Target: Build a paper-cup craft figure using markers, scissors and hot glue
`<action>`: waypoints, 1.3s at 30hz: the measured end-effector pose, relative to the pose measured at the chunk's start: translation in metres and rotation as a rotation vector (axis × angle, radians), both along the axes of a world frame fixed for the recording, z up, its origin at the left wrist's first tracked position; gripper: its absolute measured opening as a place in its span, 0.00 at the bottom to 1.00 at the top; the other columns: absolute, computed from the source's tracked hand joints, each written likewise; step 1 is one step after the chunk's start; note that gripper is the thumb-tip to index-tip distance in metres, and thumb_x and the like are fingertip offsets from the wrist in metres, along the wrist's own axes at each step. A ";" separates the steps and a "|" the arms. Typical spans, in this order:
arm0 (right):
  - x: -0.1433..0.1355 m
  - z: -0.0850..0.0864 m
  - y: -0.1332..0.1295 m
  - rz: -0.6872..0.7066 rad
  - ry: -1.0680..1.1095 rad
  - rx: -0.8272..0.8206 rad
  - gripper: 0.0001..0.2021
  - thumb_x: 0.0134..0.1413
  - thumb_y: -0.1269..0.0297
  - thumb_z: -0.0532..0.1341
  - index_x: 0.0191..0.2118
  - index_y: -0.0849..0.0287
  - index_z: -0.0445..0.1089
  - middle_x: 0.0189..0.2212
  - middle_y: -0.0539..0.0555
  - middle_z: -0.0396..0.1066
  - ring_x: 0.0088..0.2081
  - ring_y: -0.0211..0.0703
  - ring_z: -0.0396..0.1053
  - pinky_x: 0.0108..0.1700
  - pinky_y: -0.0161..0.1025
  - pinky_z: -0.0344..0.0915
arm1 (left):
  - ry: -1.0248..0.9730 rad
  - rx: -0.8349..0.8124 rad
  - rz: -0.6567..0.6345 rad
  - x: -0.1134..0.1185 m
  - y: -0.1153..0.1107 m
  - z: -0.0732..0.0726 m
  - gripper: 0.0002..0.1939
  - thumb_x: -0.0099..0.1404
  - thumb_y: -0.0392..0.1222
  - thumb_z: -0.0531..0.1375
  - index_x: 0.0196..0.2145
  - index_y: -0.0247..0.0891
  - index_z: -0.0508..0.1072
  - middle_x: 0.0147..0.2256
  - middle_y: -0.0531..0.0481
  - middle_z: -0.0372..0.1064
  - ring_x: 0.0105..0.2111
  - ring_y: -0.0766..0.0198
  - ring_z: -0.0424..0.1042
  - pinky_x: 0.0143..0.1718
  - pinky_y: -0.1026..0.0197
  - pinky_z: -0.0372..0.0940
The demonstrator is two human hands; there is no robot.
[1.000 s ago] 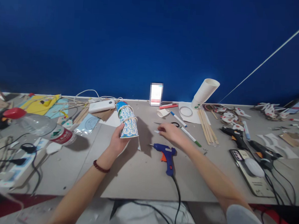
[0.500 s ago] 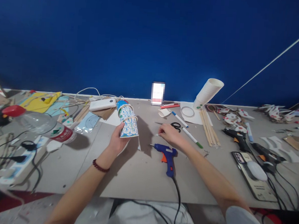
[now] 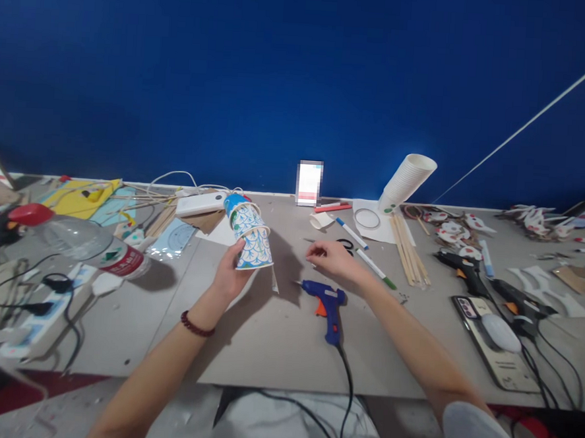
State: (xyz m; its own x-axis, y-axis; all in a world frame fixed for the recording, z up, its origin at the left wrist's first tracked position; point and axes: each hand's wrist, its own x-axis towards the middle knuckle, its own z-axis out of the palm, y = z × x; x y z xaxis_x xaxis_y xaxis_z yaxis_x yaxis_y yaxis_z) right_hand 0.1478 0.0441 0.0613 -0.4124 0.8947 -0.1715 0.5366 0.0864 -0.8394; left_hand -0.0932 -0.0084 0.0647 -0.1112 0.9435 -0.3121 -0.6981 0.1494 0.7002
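At the near edge, the cord (image 3: 346, 381) of the blue glue gun (image 3: 334, 307) is seen hanging past the tabletop (image 3: 264, 356), its far end hidden. The glue gun is laid flat in the middle, its nozzle pointed toward the space between the hands. To the left, a power strip (image 3: 48, 320) is partly covered by plugs and cables.

The joined patterned paper cups (image 3: 255, 246) are clamped in the left hand (image 3: 230, 276), left of centre and tilted above the tabletop; the thumb is seen on the near cup, while the other fingers are mostly hidden behind it. A thin pale strip (image 3: 275, 283) is seen below the near rim, but how it is attached cannot be made out. The fingertips of the right hand (image 3: 327, 257) are brought close together beyond the nozzle. A tiny white piece (image 3: 313, 266) is seen just beside them; whether it is gripped cannot be told.

The black-handled scissors (image 3: 346, 247) are partly covered by the right hand. Farther off, two markers (image 3: 352, 233) and some wooden sticks (image 3: 406, 252) are laid out. Behind them, a stack of white cups (image 3: 408, 181) is leaned to the right, and a screen (image 3: 309, 184) is pixelated beyond reading.
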 end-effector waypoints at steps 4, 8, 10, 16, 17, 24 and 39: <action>-0.004 0.018 -0.007 -0.072 0.348 -0.169 0.08 0.46 0.61 0.67 0.31 0.59 0.73 0.27 0.49 0.71 0.28 0.36 0.66 0.34 0.37 0.61 | 0.054 0.036 -0.006 0.002 -0.002 0.002 0.17 0.52 0.44 0.66 0.41 0.38 0.76 0.42 0.48 0.77 0.45 0.56 0.74 0.45 0.59 0.68; -0.011 0.036 -0.020 -0.210 0.634 -0.204 0.12 0.39 0.61 0.71 0.31 0.58 0.72 0.28 0.48 0.72 0.30 0.36 0.67 0.38 0.38 0.64 | 0.100 0.072 -0.071 0.009 -0.005 0.009 0.20 0.50 0.46 0.67 0.42 0.38 0.75 0.44 0.47 0.76 0.49 0.53 0.72 0.48 0.57 0.66; -0.015 0.042 -0.028 -0.267 0.724 -0.154 0.13 0.39 0.62 0.72 0.31 0.58 0.71 0.29 0.49 0.72 0.33 0.38 0.70 0.41 0.39 0.65 | 0.114 0.086 -0.105 0.016 -0.007 0.014 0.22 0.49 0.47 0.68 0.43 0.38 0.75 0.46 0.47 0.75 0.50 0.52 0.71 0.49 0.56 0.66; -0.015 0.056 -0.047 -0.303 0.778 -0.004 0.12 0.43 0.60 0.71 0.33 0.57 0.70 0.28 0.48 0.71 0.32 0.38 0.69 0.39 0.38 0.65 | 0.185 0.164 -0.097 0.046 -0.010 0.035 0.26 0.52 0.48 0.66 0.48 0.40 0.71 0.47 0.48 0.73 0.48 0.55 0.71 0.47 0.57 0.66; -0.014 0.058 -0.048 -0.312 0.776 0.016 0.12 0.43 0.60 0.71 0.34 0.56 0.70 0.28 0.48 0.71 0.32 0.37 0.68 0.38 0.38 0.65 | 0.196 0.185 -0.094 0.051 -0.009 0.039 0.26 0.53 0.48 0.65 0.49 0.41 0.70 0.47 0.49 0.73 0.47 0.56 0.72 0.46 0.58 0.67; -0.005 0.072 -0.051 -0.371 0.789 0.115 0.13 0.44 0.61 0.70 0.34 0.56 0.69 0.25 0.46 0.68 0.28 0.36 0.67 0.35 0.37 0.66 | 0.201 0.279 -0.118 0.077 -0.007 0.053 0.28 0.53 0.48 0.66 0.51 0.44 0.67 0.47 0.49 0.72 0.45 0.57 0.72 0.45 0.58 0.67; 0.008 0.087 -0.060 -0.326 0.513 0.328 0.07 0.54 0.61 0.63 0.38 0.54 0.76 0.35 0.53 0.75 0.36 0.42 0.72 0.40 0.42 0.72 | 0.194 0.261 -0.094 0.077 -0.003 0.050 0.29 0.52 0.50 0.65 0.51 0.43 0.68 0.48 0.47 0.72 0.47 0.53 0.71 0.46 0.56 0.68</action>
